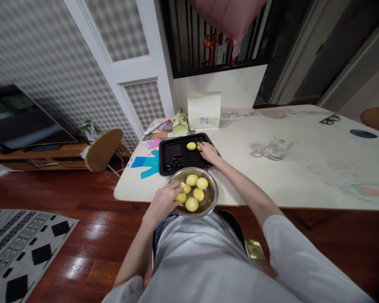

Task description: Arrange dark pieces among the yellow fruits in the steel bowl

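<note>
A metal bowl [212, 194] with several yellow lemons [198, 194] in it sits at the table's front edge, close to my body. Over its left rim reaches my left hand [164, 198], its fingers curled round a lemon [186, 189] inside the bowl. My right hand [209, 153] is stretched over the black tray [176, 148] behind the bowl. Its fingers close on a lemon [199, 148] that they partly hide. Just left of that, another lemon [191, 146] lies on the tray. Small dark oval pieces [174, 165] are grouped at the tray's front left.
Behind the tray stand a cream paper bag [204, 110] and a green packet [180, 123]. A clear glass object [274, 150] is on the right of the white table [240, 185], with eyeglasses [330, 120] farther back. A wooden chair [103, 150] is at the left.
</note>
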A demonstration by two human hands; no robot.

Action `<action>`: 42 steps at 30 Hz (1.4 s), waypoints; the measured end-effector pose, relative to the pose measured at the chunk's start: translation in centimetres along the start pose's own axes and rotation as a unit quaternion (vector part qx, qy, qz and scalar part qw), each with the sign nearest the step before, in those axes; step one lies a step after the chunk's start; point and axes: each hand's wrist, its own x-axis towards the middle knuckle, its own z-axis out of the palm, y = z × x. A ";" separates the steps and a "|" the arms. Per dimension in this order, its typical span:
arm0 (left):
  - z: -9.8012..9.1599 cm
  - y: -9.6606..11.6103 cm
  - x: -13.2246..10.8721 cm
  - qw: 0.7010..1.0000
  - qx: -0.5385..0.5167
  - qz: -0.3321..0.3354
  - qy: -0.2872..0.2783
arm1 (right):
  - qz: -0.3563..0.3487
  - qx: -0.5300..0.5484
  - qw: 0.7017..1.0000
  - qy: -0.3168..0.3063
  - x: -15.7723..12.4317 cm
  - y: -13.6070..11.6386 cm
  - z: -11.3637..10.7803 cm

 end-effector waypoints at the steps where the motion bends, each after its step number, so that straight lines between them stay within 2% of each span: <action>1: 0.0 0.1 0.0 1.000 0.001 0.001 -0.002 | 0.005 -0.002 1.000 -0.003 0.3 -0.2 0.1; 5: 0.1 0.1 0.0 1.000 0.004 0.002 -0.004 | 0.008 0.001 1.000 0.006 -0.1 -0.9 -0.4; 8: 0.1 0.1 -0.1 1.000 0.008 0.010 -0.004 | -0.014 0.016 1.000 0.021 -2.0 -1.6 -1.6; 10: 0.0 0.2 0.0 1.000 0.013 0.014 -0.005 | -0.040 0.043 0.997 0.042 -4.1 -2.2 -2.6; 13: -0.1 0.5 0.1 1.000 0.025 0.011 -0.009 | -0.103 0.150 0.979 0.095 -8.1 -3.6 -4.2; 17: -0.1 0.4 0.1 0.999 0.038 0.011 -0.006 | -0.148 0.222 0.962 0.054 -13.1 -5.5 -5.8; 21: 0.0 -0.6 0.1 0.999 -0.010 0.035 0.012 | -0.152 0.264 0.952 0.036 -16.3 -6.9 -6.0; 25: -0.1 -1.4 1.1 0.996 -0.062 0.035 0.054 | -0.148 0.270 0.950 0.049 -17.5 -7.4 -5.7; 27: -0.3 -1.7 2.2 0.996 -0.068 0.017 0.056 | -0.148 0.270 0.950 0.045 -17.6 -7.4 -5.5; 30: -0.4 -2.2 4.0 0.998 -0.060 0.011 0.023 | -0.147 0.264 0.953 0.037 -17.8 -7.6 -5.1; 34: -0.4 -2.6 5.9 0.998 -0.042 0.042 -0.014 | -0.150 0.255 0.955 0.036 -17.9 -7.8 -4.6; 42: -0.8 -2.6 7.5 0.993 -0.022 0.072 -0.086 | -0.159 0.244 0.956 0.032 -18.0 -7.9 -4.1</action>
